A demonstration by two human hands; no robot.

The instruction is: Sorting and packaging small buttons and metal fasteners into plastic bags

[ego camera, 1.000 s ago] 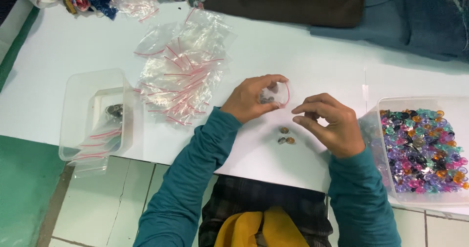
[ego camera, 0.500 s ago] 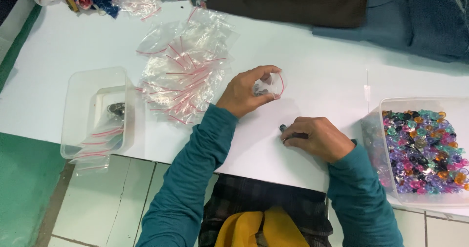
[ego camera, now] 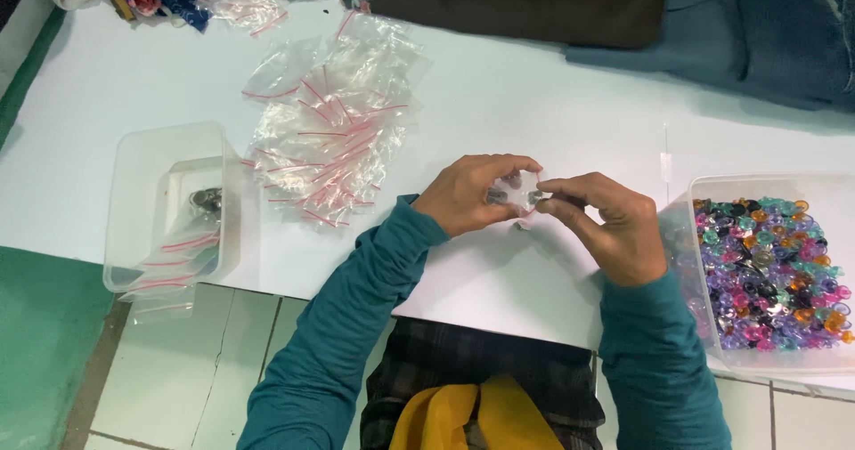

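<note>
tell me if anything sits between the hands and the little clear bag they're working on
Nothing visible does: the left hand and right hand both pinch the small clear bag directly above the white table.

I am looking down on a white counter (ego camera: 552, 103) that is filling most of the view, its near edge running across the lower part. Below that edge, pale floor tiles (ego camera: 187, 370) with dark grout lines are showing at near left, and a green surface (ego camera: 44, 343) is lying beside them at the far left edge. Soft, even light is falling across the counter, leaving only faint shadows.
</note>
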